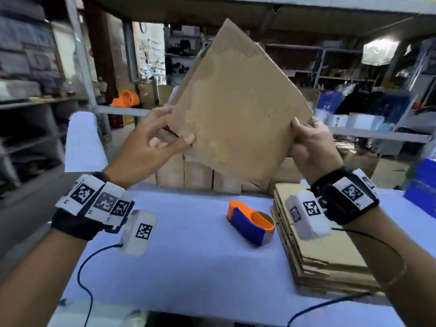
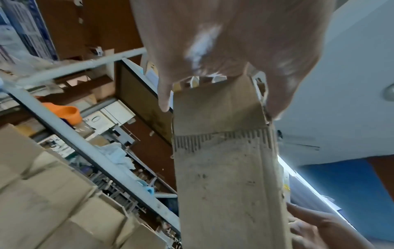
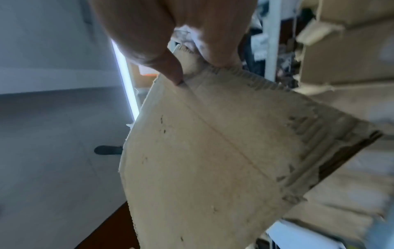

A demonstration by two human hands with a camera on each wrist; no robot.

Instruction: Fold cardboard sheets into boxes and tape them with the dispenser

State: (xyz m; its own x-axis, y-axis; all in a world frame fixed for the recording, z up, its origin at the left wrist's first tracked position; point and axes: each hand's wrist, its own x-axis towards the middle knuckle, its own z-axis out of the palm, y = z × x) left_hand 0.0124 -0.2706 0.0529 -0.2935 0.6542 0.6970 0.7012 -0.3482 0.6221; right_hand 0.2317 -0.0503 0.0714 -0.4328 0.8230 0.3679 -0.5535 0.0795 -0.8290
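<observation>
Above the table, mid-air: cardboard sheet [image 1: 238, 107], flattened, tilted with one corner up and one corner down, held over the middle of the white-covered table [image 1: 188, 267].
Left hand [image 1: 151, 147]: raised at the sheet's left corner, thumb on the near face, fingers spread behind the edge, pinching it; the left wrist view shows fingers [image 2: 164, 94] and thumb on either side of a narrow cardboard panel [image 2: 226, 168].
Right hand [image 1: 311, 147]: raised at the right corner, fingers curled round the edge; in the right wrist view the thumb [image 3: 170, 70] presses the near face of the sheet [image 3: 213, 160] beside a crease.
Below the sheet: tape dispenser [image 1: 251, 224], orange and blue, lying on the table, untouched, near the middle.
Right of the dispenser: stack of flat cardboard sheets [image 1: 325, 258], just beside it, partly under the right wrist.
Far edge of the table: row of folded boxes [image 1: 198, 173], side by side, partly hidden by the held sheet.
Beyond: metal shelving [image 1: 354, 67] crowded with goods; an orange object [image 1: 125, 99] at far left.
</observation>
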